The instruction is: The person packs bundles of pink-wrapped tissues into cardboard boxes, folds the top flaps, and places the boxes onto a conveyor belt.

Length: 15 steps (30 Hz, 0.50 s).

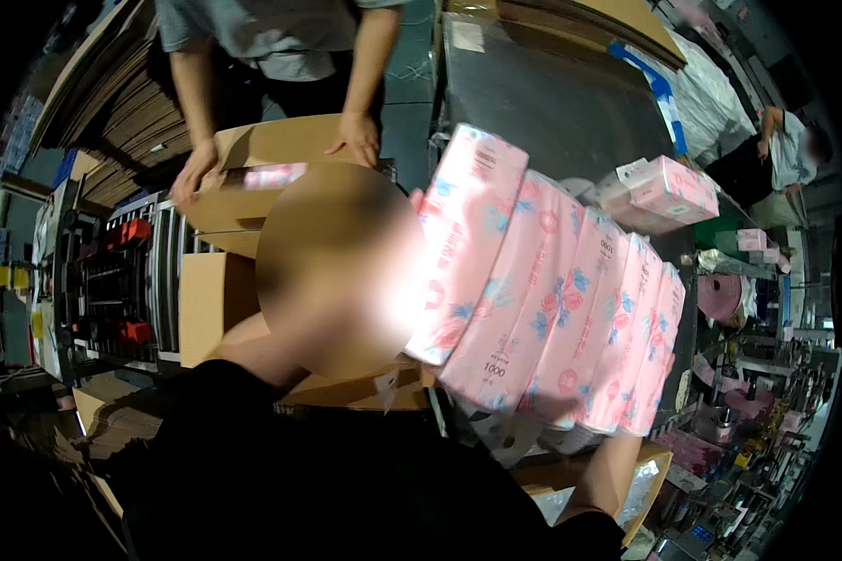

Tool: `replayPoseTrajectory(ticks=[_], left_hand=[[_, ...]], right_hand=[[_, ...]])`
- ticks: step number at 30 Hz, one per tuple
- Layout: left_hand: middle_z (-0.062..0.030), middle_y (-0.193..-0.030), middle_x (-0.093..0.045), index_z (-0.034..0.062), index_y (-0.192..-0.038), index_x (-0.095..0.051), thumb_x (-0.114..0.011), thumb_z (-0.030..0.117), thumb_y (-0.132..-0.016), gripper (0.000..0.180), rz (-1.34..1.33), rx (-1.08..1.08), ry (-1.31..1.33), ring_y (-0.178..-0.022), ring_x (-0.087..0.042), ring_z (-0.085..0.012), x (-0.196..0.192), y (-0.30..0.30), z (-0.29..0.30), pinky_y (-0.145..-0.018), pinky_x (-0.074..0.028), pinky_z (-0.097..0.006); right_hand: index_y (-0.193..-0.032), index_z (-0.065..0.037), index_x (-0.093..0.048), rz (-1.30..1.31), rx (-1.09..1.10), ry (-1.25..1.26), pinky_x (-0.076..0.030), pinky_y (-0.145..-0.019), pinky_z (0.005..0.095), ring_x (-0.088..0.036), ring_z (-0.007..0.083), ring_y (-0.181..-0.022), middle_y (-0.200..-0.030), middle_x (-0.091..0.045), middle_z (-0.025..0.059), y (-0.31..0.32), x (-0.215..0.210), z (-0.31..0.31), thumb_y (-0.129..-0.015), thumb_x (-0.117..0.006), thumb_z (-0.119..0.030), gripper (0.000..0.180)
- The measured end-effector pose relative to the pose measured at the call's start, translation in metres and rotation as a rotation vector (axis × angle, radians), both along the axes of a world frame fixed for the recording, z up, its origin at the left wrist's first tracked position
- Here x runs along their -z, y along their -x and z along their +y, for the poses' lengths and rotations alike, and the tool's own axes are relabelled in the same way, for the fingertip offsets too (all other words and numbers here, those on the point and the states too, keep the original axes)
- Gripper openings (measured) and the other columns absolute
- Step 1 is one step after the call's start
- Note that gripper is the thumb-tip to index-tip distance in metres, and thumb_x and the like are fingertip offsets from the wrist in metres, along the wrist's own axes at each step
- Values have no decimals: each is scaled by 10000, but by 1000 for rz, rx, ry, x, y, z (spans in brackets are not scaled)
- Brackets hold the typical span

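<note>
A row of several pink tissue packs (557, 299) with flower prints leans together in front of me, above the right side of the table. My right hand (624, 451) is at the row's lower right end, against the last pack; its fingers are hidden behind the packs. From the lower left my left forearm (276, 348) reaches toward the row's left end. A round blurred patch covers that hand, so its fingers do not show. Left of the packs, an open cardboard box (217, 304) stands partly behind the patch.
Across from me a co-worker's hands (355, 140) rest on the flaps of a carton (281, 140) with pink packs inside. More tissue packs (674, 190) lie on the dark table (552, 103). A roller conveyor (164, 280) is at left, a carton (660, 472) near my right arm.
</note>
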State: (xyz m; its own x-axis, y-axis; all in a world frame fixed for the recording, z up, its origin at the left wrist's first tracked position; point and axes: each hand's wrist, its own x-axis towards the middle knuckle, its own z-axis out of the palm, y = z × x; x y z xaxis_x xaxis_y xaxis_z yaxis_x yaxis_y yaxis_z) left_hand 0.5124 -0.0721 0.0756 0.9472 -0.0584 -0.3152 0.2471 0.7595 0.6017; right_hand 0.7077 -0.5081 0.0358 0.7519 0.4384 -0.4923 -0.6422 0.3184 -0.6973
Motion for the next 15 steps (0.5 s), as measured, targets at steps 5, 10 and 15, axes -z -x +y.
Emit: replayPoseTrajectory(ticks=[5,10,15], left_hand=[[-166,-1362,-498,59,-1433,-370,-349,631,-952,747,45,-23,32,-1213,-530,-270,-90,113,91,-983,-472,-421],[-170,-1362,-501,51,-1434,-369,-348,618,-959,740,164,6,5,-1222,-526,-274,-80,215,154,-967,-485,-415],[-175,-1362,-503,43,-1434,-368,-348,605,-965,733,341,235,-394,-1230,-522,-277,-9,268,223,-951,-498,-408]], right_hand=[[-1154,-10,-593,-6,-335,320,-506,-872,357,-621,200,-1017,-1083,-656,92,46,-52,77,-917,-561,-348,414],[-1100,-19,-625,114,-592,480,-506,-858,354,-621,196,-1004,-1051,-665,85,92,-47,182,-914,-561,-354,389],[-1047,-27,-657,165,-814,648,-507,-844,351,-622,191,-991,-1018,-674,78,128,2,271,-911,-560,-360,372]])
